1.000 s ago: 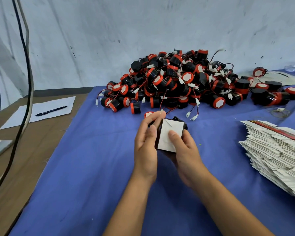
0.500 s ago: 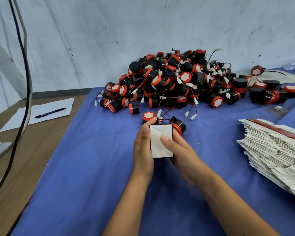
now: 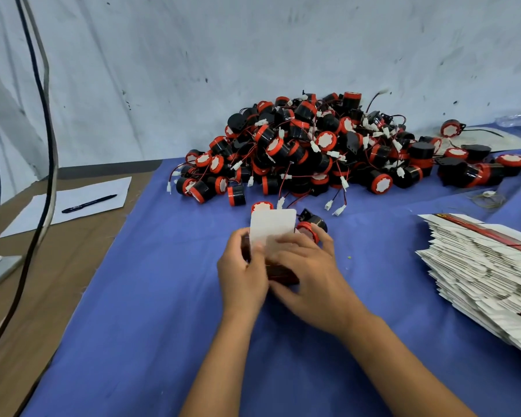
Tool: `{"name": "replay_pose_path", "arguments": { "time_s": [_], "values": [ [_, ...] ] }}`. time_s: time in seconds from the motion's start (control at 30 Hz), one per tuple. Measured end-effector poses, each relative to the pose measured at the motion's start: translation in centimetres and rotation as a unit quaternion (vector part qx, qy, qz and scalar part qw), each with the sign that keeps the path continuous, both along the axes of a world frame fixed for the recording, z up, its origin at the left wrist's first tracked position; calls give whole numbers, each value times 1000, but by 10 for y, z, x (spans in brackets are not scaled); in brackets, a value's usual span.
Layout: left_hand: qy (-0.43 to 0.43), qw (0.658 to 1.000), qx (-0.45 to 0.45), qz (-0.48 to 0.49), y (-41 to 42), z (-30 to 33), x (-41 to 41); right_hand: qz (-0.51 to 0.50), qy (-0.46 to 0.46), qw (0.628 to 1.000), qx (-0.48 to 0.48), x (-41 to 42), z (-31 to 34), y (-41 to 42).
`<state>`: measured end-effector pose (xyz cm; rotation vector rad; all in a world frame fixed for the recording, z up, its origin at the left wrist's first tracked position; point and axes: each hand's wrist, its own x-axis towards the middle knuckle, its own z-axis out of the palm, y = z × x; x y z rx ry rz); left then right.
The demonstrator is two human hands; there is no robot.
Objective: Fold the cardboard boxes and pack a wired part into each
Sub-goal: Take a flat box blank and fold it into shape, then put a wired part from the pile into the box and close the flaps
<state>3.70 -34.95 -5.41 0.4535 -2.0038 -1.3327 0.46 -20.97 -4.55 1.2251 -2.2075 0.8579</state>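
A small cardboard box (image 3: 272,227) with a white flap standing up and dark red sides sits between both hands over the blue cloth. My left hand (image 3: 242,272) grips its left side, thumb on the flap. My right hand (image 3: 307,272) lies over its right side and front, fingers curled round it and blurred. Two loose black-and-red wired parts (image 3: 312,227) lie just behind the box. A large heap of the same wired parts (image 3: 319,149) is piled against the wall. The inside of the box is hidden.
A slanting stack of flat white box blanks (image 3: 487,266) lies at the right. On the brown table at the left are a sheet of paper with a black pen (image 3: 88,203). Dark cables (image 3: 47,145) hang at the left.
The box has turned: its white flap now stands up and back instead of facing me. My right hand has slid over the box's front. Both hands stay near the same spot.
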Motion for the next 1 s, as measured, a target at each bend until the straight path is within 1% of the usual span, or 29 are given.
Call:
{"name": "replay_pose_path", "arguments": {
  "time_s": [0.07, 0.1, 0.13, 0.17, 0.2, 0.23, 0.27, 0.3, 0.33, 0.4, 0.47, 0.53, 0.6, 0.63, 0.7, 0.73, 0.77, 0.83, 0.87, 0.9, 0.93, 0.97, 1.0],
  "values": [
    [17, 996, 20, 89, -5, -1, 0, 12, -6, 994, -113, -5, 1, 2],
    [16, 991, 28, 129, -9, 0, 0, -11, -7, 988, -155, -10, 2, 3],
    [9, 986, 35, 163, -11, 0, 0, -58, -2, 986, -158, -16, 5, 5],
    [-1, 982, 40, 187, -13, -1, 0, -112, 2, 988, -102, -25, 7, 6],
    [-11, 979, 42, 199, -14, -2, -1, -153, -8, 988, 6, -32, 9, 6],
    [-19, 978, 42, 205, -15, -3, -1, -176, -33, 977, 120, -39, 9, 6],
    [-23, 977, 46, 205, -15, -5, -2, -182, -66, 960, 205, -45, 7, 7],
    [-24, 978, 51, 201, -15, -6, -3, -179, -99, 946, 250, -50, 6, 7],
    [-23, 979, 57, 195, -15, -6, -4, -179, -125, 941, 258, -53, 5, 8],
    [-19, 980, 60, 190, -15, -5, -5, -205, -165, 941, 211, -57, 8, 8],
    [-18, 980, 60, 191, -14, -6, -5, -252, -222, 926, 171, -56, 12, 11],
    [-18, 979, 62, 192, -14, -6, -5, -286, -233, 912, 176, -51, 14, 13],
    [-18, 979, 60, 191, -13, -6, -6, -279, -233, 918, 157, -43, 15, 15],
    [-17, 980, 59, 190, -13, -7, -6, -280, -216, 925, 141, -40, 18, 15],
    [-13, 981, 59, 182, -13, -8, -6, -281, -146, 940, 130, -41, 24, 19],
    [-8, 982, 60, 177, -13, -8, -6, -257, -125, 947, 149, -45, 26, 23],
    [-3, 984, 62, 169, -13, -8, -6, -214, -130, 948, 197, -51, 28, 26],
    [5, 987, 67, 147, -13, -8, -6, -108, -192, 929, 297, -62, 31, 30],
    [7, 988, 68, 138, -13, -8, -6, -69, -223, 920, 314, -65, 31, 30],
    [8, 989, 68, 130, -13, -8, -6, -50, -231, 920, 313, -67, 29, 30],
    [8, 990, 67, 125, -14, -9, -6, -51, -220, 929, 294, -70, 27, 29],
    [9, 990, 66, 122, -14, -9, -6, -67, -202, 941, 264, -71, 26, 29],
    [10, 991, 65, 120, -14, -9, -6, -85, -194, 954, 214, -70, 26, 29]
  ]
}}
